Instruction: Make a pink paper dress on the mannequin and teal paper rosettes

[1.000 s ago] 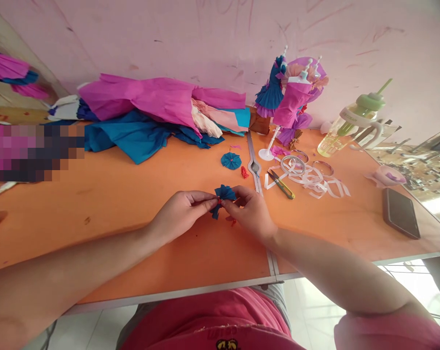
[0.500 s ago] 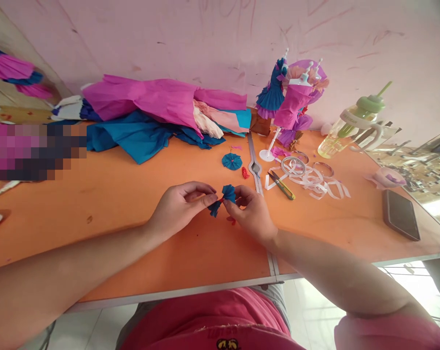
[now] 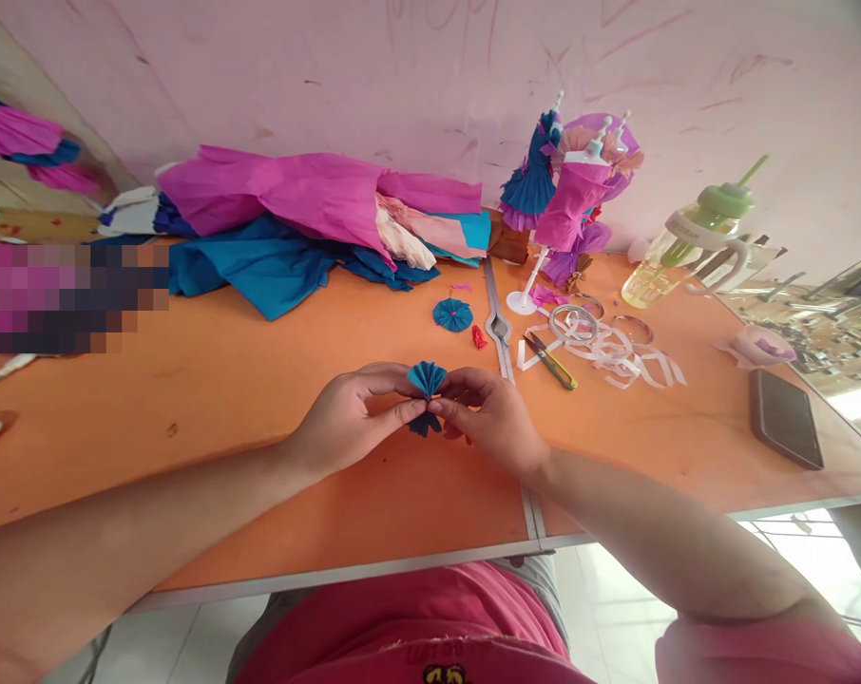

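Note:
A pleated blue crepe paper bow [image 3: 427,378] is pinched at its narrow middle between both hands, its folds fanned out above and below. My left hand [image 3: 355,413] grips it from the left with thumb and forefinger. From the right, my right hand [image 3: 491,418] holds the same middle, thumb tip close to the other thumb. Just beyond the hands lies a round blue paper rosette [image 3: 452,314] with a red centre. Beside it is a small crumpled red piece [image 3: 479,337]. More red bits show partly under my right hand.
Yellow-handled thread snips [image 3: 550,361] and curled white ribbon [image 3: 612,353] lie to the right. Small dress forms in paper dresses [image 3: 573,204], a drinking bottle [image 3: 701,247] and a phone [image 3: 785,418] stand or lie beyond. Pink and blue crepe paper [image 3: 280,199] is heaped against the wall.
The blue bow has turned upright between my fingers, its upper fan now spread towards me. Both thumbs have come together at its middle.

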{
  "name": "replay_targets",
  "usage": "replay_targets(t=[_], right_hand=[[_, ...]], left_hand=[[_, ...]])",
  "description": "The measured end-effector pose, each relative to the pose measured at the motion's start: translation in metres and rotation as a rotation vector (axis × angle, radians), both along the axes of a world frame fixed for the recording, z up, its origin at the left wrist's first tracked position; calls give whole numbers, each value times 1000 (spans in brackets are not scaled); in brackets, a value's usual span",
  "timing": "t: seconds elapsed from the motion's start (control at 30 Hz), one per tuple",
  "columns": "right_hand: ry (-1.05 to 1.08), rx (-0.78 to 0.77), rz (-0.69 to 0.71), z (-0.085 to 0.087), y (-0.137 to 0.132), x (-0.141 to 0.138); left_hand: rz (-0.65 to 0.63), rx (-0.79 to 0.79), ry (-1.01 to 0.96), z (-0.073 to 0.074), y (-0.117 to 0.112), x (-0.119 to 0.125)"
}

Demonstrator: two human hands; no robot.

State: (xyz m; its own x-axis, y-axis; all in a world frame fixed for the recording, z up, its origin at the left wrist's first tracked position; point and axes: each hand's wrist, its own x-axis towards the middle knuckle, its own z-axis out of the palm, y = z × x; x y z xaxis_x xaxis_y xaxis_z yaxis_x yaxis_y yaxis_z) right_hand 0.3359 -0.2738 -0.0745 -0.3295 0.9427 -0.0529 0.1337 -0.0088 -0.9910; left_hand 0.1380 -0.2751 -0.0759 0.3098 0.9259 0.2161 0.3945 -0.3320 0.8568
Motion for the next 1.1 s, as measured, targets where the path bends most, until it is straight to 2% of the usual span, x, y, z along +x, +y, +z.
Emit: replay_targets(t=[0.1,0.23,0.4,0.57,0.7,0.83,0.93,1.03,1.1], right_hand=[[0,-18,22,3,0,2],[-23,25,66,1,3,6],[-196,221,13,-1,5,7],[-332,371,12,1,3,6],[-423,497,68,2,3,9],[-479,644,165,4,3,12],[-456,613,211,5,8,17],[-575,560,139,3,21,27],[-744,648,19,1,31,37]], left_hand=[[-6,-8,23,4,-1,1],[-10,-1,37,2,0,0],[-62,-27,29,-3,1,-3],[-23,35,125,-7,3,-4],[-80,-44,56,-10,4,-4],[-139,-70,-1,-5,1,-3],[-162,-130,-81,-2,0,-4],[-103,-250,-200,-6,2,-7],[-45,-312,-257,-10,5,-9]])
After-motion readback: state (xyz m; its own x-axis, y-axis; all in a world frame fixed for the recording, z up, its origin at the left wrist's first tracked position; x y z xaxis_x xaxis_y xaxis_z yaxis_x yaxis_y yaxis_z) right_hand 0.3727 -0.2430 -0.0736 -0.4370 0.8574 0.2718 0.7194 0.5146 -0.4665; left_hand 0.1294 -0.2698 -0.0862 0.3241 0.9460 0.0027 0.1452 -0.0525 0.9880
